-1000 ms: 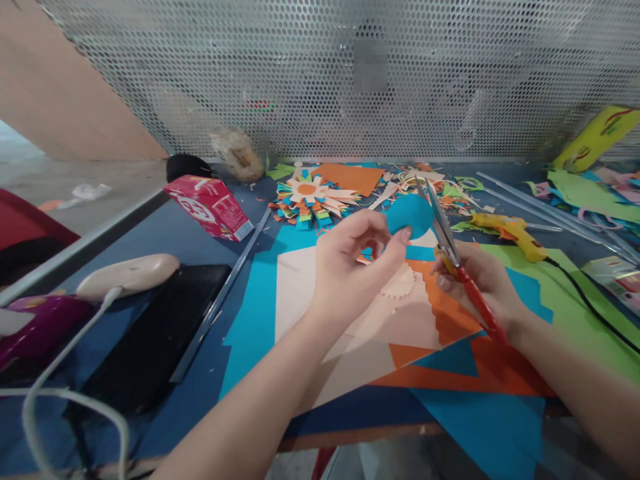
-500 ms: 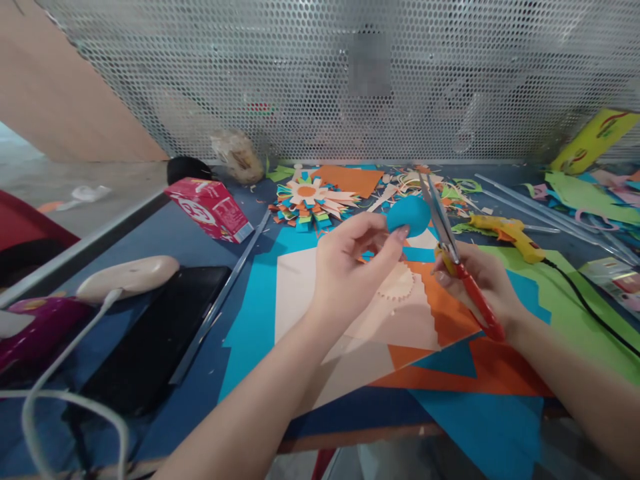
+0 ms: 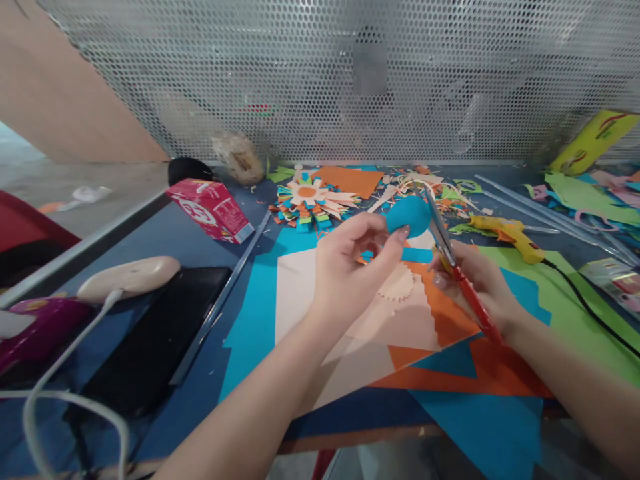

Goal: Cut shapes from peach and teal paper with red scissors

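Between thumb and fingers, my left hand (image 3: pixel 353 260) pinches a rounded piece of blue paper (image 3: pixel 409 217) above the table. My right hand (image 3: pixel 473 280) grips red-handled scissors (image 3: pixel 467 283), blades pointing up and away along the right edge of the blue piece. Beneath my hands lie a pale peach sheet (image 3: pixel 300 287) and, partly covered by it, an orange sheet (image 3: pixel 447 310). A pale round piece with a scalloped edge (image 3: pixel 397 283) rests on the peach sheet, partly hidden by my left hand. Behind it sits a layered paper flower (image 3: pixel 307 193).
A yellow glue gun (image 3: pixel 515 237) with a black cord lies right, on green paper (image 3: pixel 575 293). Paper scraps (image 3: pixel 440 187) litter the back beneath a perforated metal panel (image 3: pixel 300 80). At left are a pink box (image 3: pixel 210 210), a black phone-like slab (image 3: pixel 160 340) and a white corded device (image 3: pixel 130 277).
The scissors' blades have come closer together and tilted slightly, now against the blue paper's right edge. My left hand keeps nearly the same place.
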`<move>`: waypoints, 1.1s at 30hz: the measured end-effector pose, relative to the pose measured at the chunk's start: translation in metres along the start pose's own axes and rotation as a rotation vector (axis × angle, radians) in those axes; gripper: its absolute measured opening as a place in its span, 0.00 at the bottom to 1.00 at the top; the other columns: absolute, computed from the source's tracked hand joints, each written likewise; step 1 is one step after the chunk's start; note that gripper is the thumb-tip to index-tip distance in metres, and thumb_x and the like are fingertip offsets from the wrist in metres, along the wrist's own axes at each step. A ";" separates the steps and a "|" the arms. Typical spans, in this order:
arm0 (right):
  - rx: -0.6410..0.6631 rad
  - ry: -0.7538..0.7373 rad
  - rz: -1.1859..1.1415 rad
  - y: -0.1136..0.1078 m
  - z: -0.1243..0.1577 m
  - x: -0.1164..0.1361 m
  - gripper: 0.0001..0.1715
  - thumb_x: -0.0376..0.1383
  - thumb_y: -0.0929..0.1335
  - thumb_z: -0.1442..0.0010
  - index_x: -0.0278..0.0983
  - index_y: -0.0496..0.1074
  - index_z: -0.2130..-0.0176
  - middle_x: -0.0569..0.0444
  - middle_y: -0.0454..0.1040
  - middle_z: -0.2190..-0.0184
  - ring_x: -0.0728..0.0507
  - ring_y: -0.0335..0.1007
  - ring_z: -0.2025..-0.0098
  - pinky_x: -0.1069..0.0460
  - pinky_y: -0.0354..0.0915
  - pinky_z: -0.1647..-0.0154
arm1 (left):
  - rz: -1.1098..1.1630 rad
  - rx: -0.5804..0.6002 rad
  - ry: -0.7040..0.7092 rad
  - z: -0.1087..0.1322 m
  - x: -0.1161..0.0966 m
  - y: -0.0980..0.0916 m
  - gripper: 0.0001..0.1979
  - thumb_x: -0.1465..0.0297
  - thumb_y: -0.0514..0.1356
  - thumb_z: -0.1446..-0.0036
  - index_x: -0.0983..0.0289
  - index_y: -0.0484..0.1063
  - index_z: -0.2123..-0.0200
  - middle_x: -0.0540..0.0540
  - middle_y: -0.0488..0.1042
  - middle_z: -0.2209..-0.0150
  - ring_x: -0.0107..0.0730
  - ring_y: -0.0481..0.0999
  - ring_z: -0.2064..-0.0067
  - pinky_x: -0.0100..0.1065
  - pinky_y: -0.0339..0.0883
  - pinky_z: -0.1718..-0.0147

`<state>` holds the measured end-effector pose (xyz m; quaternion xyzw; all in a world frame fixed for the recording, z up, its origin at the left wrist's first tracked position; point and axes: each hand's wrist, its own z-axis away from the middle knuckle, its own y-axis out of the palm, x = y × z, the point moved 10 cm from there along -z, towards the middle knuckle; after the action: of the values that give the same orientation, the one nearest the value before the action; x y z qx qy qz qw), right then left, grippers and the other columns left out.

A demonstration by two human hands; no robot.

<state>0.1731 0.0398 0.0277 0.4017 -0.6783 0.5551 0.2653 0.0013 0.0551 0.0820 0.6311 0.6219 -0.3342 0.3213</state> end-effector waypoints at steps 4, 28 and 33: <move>0.015 0.055 -0.060 0.002 0.000 -0.005 0.25 0.54 0.72 0.53 0.41 0.60 0.74 0.55 0.64 0.76 0.44 0.61 0.71 0.51 0.58 0.77 | 0.007 0.008 -0.001 0.000 0.000 0.001 0.10 0.68 0.62 0.48 0.63 0.66 0.78 0.49 0.68 0.80 0.23 0.67 0.78 0.26 0.60 0.81; 0.033 0.031 0.003 0.001 0.000 -0.004 0.23 0.54 0.70 0.49 0.40 0.61 0.74 0.59 0.61 0.78 0.50 0.53 0.78 0.53 0.51 0.79 | -0.014 0.048 -0.044 0.002 0.002 0.004 0.09 0.67 0.61 0.49 0.63 0.66 0.77 0.49 0.68 0.79 0.24 0.67 0.77 0.28 0.62 0.79; 0.027 0.043 -0.013 0.001 0.000 -0.006 0.25 0.56 0.71 0.50 0.40 0.62 0.74 0.57 0.63 0.77 0.48 0.58 0.76 0.52 0.53 0.78 | -0.028 0.043 -0.057 0.002 0.004 0.003 0.09 0.67 0.61 0.49 0.63 0.66 0.77 0.49 0.68 0.79 0.24 0.68 0.77 0.28 0.61 0.79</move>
<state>0.1756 0.0416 0.0220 0.3978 -0.6622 0.5711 0.2777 0.0042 0.0559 0.0780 0.6194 0.6139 -0.3697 0.3207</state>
